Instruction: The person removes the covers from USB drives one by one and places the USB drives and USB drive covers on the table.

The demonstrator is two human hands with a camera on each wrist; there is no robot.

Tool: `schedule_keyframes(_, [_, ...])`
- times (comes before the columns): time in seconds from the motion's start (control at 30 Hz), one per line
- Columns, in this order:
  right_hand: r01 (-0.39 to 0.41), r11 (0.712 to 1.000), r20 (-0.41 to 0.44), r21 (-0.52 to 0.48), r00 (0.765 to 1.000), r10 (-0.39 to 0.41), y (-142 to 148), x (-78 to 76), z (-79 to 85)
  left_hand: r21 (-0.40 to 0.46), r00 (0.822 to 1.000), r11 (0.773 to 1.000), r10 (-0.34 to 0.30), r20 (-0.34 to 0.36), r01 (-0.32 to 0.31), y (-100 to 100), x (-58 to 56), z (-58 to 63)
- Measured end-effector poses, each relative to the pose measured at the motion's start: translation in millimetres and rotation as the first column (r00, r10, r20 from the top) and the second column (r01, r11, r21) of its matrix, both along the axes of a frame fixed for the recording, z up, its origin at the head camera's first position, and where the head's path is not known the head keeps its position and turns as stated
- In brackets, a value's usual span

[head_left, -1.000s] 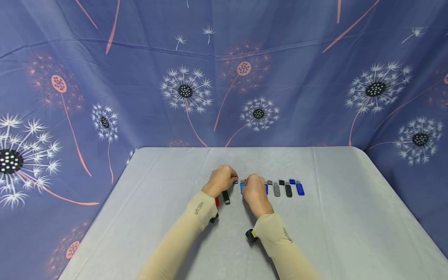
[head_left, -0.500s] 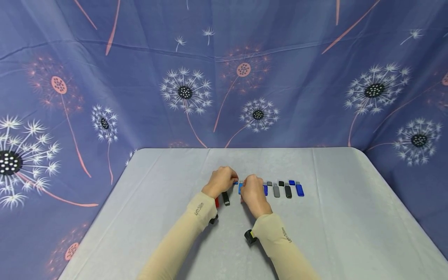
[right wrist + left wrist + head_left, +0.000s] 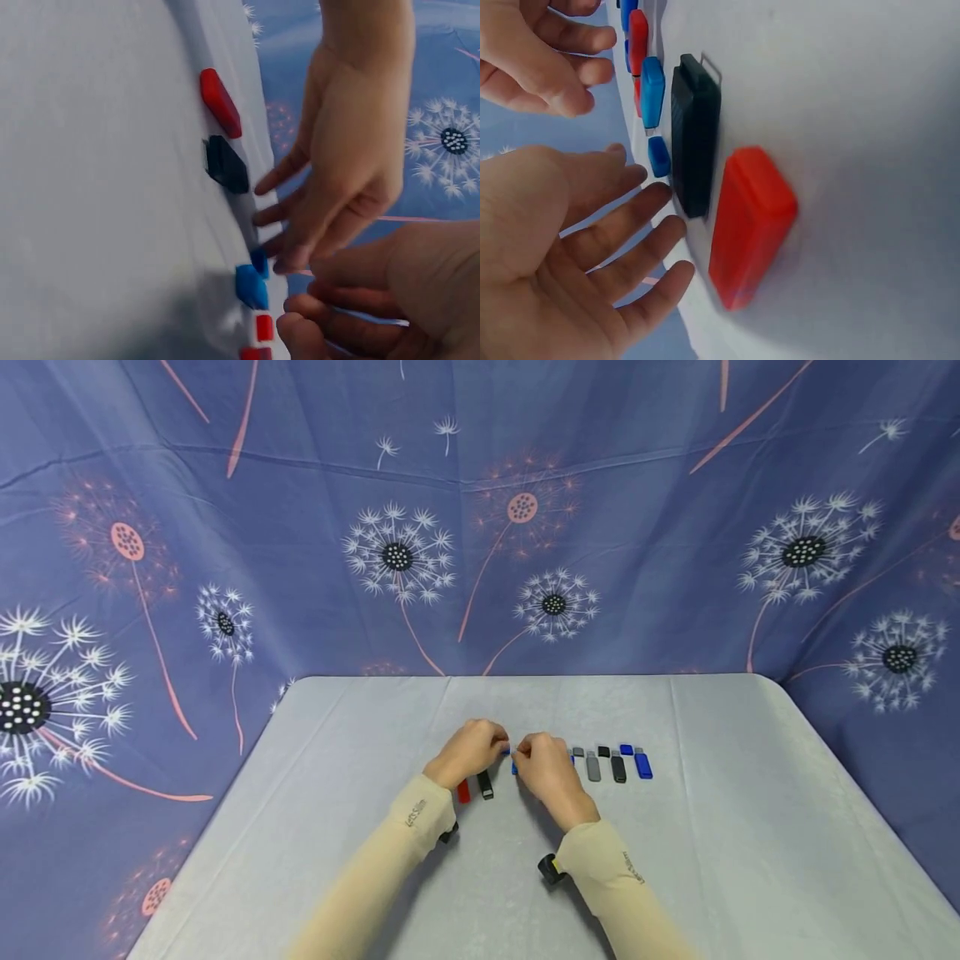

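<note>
In the head view my left hand [image 3: 471,752] hovers beside a small light-blue cap [image 3: 658,156]. The left wrist view shows its fingers spread and relaxed, tips close to that cap, nothing in its grasp. My right hand [image 3: 547,768] is just to the right, over the light-blue USB stick [image 3: 652,91], its fingers loosely bent with nothing visible between them. Nearer the left hand lie a black USB stick [image 3: 486,784] and a red USB stick [image 3: 463,792]. Another red stick [image 3: 637,41] lies beyond the light-blue one, hidden by the right hand in the head view.
Right of the hands, a grey USB stick [image 3: 593,767], a black one [image 3: 618,767] and a dark-blue one [image 3: 643,763] lie in a row, with matching caps behind them, such as the dark-blue cap [image 3: 626,749]. A white cloth [image 3: 750,827] covers the table; a patterned curtain [image 3: 637,568] hangs behind.
The left hand has drawn slightly left, showing more of the red stick. The right hand has turned a little, and its forearm has shifted right; it now covers more of the light-blue stick.
</note>
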State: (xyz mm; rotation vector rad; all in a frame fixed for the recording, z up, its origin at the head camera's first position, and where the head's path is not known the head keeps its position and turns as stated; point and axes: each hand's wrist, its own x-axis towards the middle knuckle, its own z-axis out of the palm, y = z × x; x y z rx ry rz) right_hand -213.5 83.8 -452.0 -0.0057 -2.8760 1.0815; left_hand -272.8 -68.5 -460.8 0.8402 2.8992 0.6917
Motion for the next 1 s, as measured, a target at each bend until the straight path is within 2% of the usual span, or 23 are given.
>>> schedule_keyframes(0.2, [-0.121, 0.993, -0.046, -0.001, 0.992, 0.121, 16.2, 11.9, 6.9, -0.004, 0.999, 0.999, -0.032, -0.002, 0.032, -13.6, 10.8, 6.1])
schedule_keyframes(0.37, [-0.176, 0.984, -0.029, 0.008, 0.984, 0.176, 32.4, 19.5, 12.7, -0.013, 0.999, 1.0, -0.028, -0.026, 0.027, -29.2, 24.2, 10.8])
schedule_keyframes(0.53, [-0.201, 0.98, 0.03, -0.01, 0.979, 0.201, 48.8, 24.8, 19.7, -0.031, 0.995, 0.999, -0.027, -0.091, 0.024, -46.3, 38.4, 14.9])
schedule_keyframes(0.7, [-0.209, 0.977, 0.079, -0.05, 0.974, 0.213, 57.1, 29.3, 20.1, -0.029, 0.991, 0.999, -0.032, -0.133, 0.029, -62.1, 57.1, 20.8])
schedule_keyframes(1.0, [-0.203, 0.966, 0.104, -0.158, 0.97, 0.221, 44.6, 32.7, 8.4, 0.02, 0.989, 0.998, 0.062, -0.134, -0.059, -82.2, 90.9, 19.7])
